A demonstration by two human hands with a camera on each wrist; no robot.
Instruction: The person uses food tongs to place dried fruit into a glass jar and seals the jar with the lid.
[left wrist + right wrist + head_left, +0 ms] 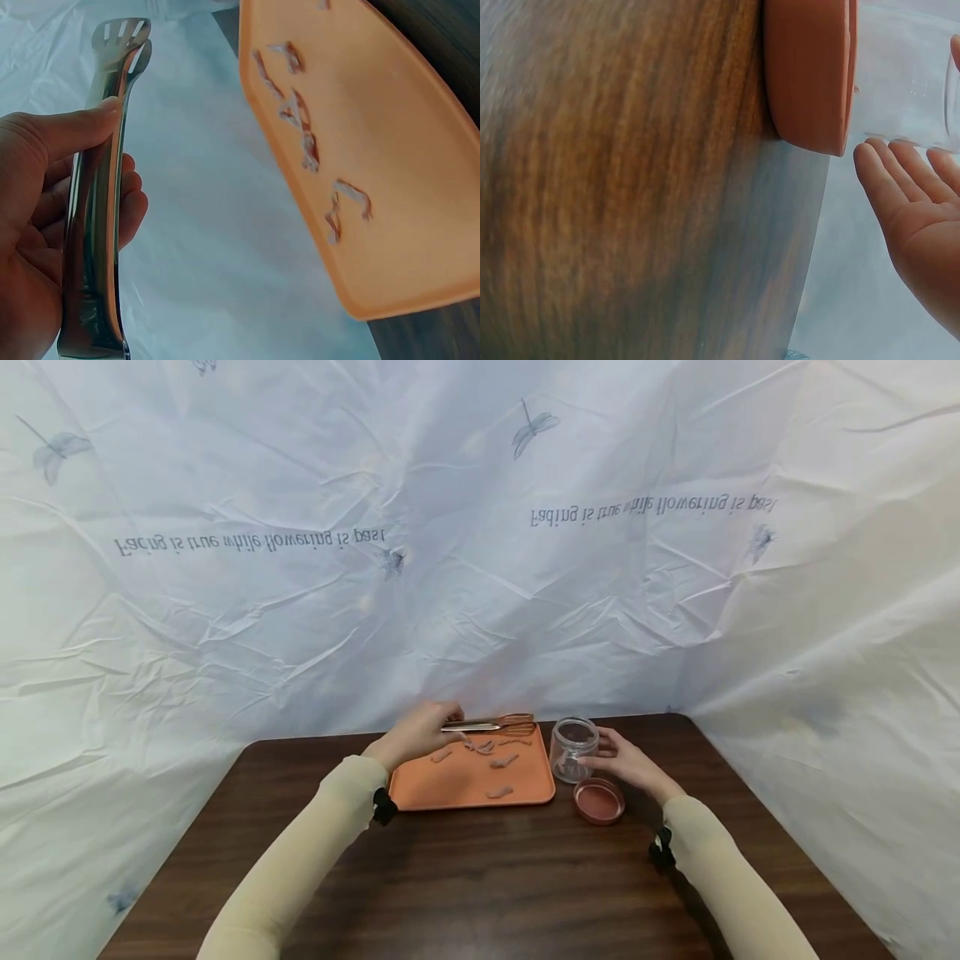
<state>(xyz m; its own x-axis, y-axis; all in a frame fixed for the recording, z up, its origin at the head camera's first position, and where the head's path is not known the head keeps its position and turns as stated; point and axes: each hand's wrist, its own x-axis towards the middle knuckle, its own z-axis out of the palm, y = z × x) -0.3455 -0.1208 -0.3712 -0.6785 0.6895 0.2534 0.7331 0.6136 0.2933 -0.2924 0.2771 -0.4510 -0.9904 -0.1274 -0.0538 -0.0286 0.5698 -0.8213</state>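
My left hand (422, 732) grips slotted metal tongs (97, 202) by their arms, thumb along the top. In the head view the tong heads (517, 723) reach over the back edge of an orange tray (442, 789). Several small pale pinkish strips (504, 761) lie scattered on that tray. My right hand (632, 766) is at the right side of a clear glass jar (573, 735), its fingers (889, 176) fairly straight, fingertips right at the glass. The jar stands uncapped, with a pale bit low inside. A reddish-brown lid (599, 801) lies in front of it.
Tray, jar and lid share a dark wooden table (480, 885), near its back edge. A white printed sheet (465, 568) hangs behind and at both sides. Bands with dark fittings sit on both wrists, over cream sleeves (300, 852).
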